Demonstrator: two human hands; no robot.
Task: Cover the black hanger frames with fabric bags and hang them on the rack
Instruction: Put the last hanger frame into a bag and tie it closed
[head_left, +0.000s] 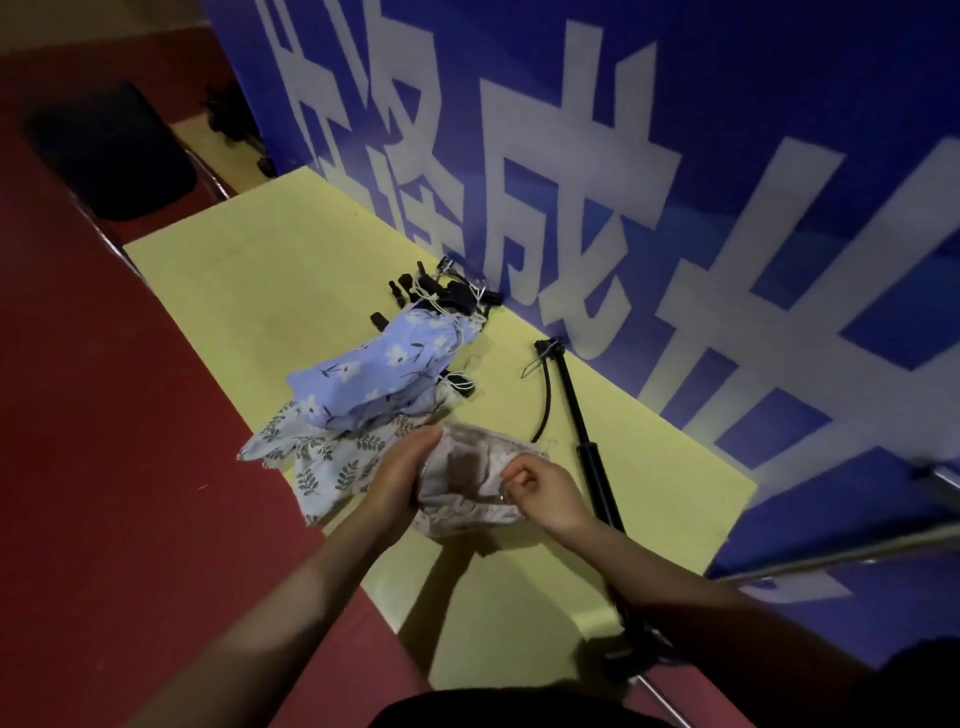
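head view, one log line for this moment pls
left hand holds pale bag open | right hand pinches its rim | black frame on table | blue bag waiting

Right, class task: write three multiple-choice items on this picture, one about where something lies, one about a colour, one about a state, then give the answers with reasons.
1. Where does the long black rod lie?
A. on the red floor
B. on the yellow mat, right of the fabric pile
C. on top of the blue floral bag

2. What colour is the mat under the bags?
A. pale yellow
B. green
C. white

3. What is the state of the pale bag in the hands?
A. tied closed
B. folded flat on the mat
C. held with its mouth open

Answers: 1 B, the rod rests on the mat between the pile and the blue banner. 2 A, the mat shows pale yellow. 3 C, the left hand and right hand spread its opening.
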